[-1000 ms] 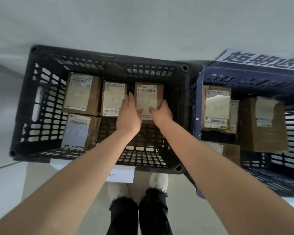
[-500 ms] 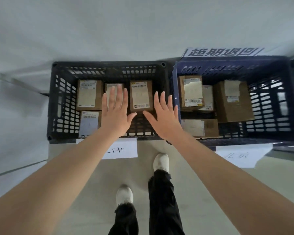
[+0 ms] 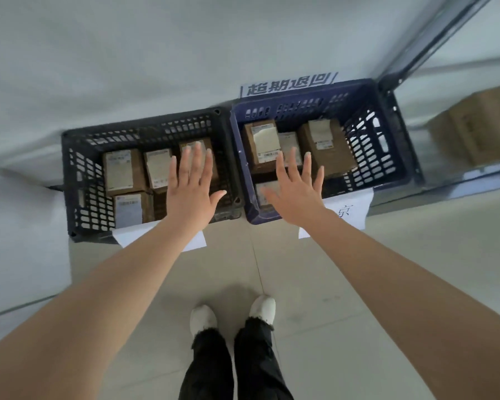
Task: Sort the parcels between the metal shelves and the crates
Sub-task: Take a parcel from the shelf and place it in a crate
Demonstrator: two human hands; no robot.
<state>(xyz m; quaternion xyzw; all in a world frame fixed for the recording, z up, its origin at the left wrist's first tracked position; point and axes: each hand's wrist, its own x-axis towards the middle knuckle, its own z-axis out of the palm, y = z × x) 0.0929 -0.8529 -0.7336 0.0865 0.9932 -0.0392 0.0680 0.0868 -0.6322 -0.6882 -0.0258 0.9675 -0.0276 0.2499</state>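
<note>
Two crates stand side by side on the floor against the wall. The black crate (image 3: 78, 180) holds several labelled cardboard parcels, among them one at its back left (image 3: 122, 171). The blue crate (image 3: 387, 145) holds more parcels, the largest (image 3: 329, 145) at its right. My left hand (image 3: 191, 192) hovers flat above the black crate, fingers spread, holding nothing. My right hand (image 3: 298, 192) hovers the same way over the blue crate's front left, empty.
A metal shelf post (image 3: 416, 47) rises at the right, with a brown box (image 3: 479, 122) on a low shelf board. White paper signs hang on the crate fronts (image 3: 350, 209) and on the wall (image 3: 289, 85). My feet (image 3: 231, 316) stand on beige floor tiles.
Both hands let go of the parcel set at the back right of the black crate and drew back, fingers spread. My view rose and swung right, bringing the shelf into sight.
</note>
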